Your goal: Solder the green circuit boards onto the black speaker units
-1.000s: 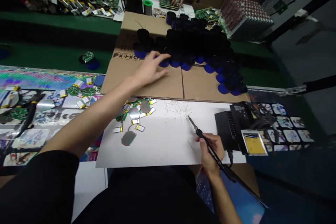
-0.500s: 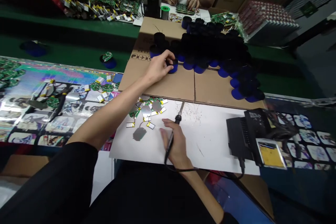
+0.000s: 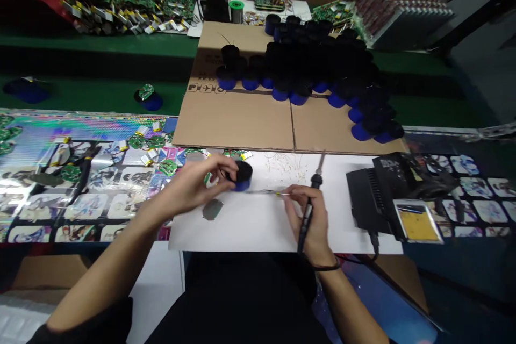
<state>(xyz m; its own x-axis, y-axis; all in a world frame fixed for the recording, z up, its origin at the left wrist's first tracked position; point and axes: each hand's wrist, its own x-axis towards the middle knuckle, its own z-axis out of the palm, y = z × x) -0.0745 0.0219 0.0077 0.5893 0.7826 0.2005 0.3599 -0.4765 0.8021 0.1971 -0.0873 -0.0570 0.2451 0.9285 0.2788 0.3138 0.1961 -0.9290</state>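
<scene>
Counter (image 3: pixel 131 212), to L of left hand, carries a printed top w/ small boards and batteries; an elbow sweep that way could scatter them. Cardboard sheet (image 3: pixel 234 123) lies just beyond both hands, bearing a dense cluster of dark cups (image 3: pixel 318 59); packed tight, so one careless reach could topple several. White board (image 3: pixel 258 228) is under both hands. Soldering station (image 3: pixel 365 199) sits to R of right hand, near enough that a tug on its cord could shift it.

Left hand (image 3: pixel 195 183) grasps one blue-black cup (image 3: pixel 243 180) by its near side, thumb + fingers, just above/on the white board (contact unclear). Grip looks light, prob. OK, but a wire pull could tip or twist the cup.

Right hand (image 3: pixel 312 217) has the soldering iron (image 3: pixel 315 180) across its palm, tip aimed away, fingertips apparently pinching a thin wire (image 3: pixel 262 191) at the same time. Main risk: double duty; if iron's hot, any roll of the wrist could bring the tip onto the cardboard edge or insulation. Grey disc (image 3: pixel 212 209), just below left hand, might get knocked. Wire spans between hands, blurred; too much tension could snap it or strip a joint.
</scene>
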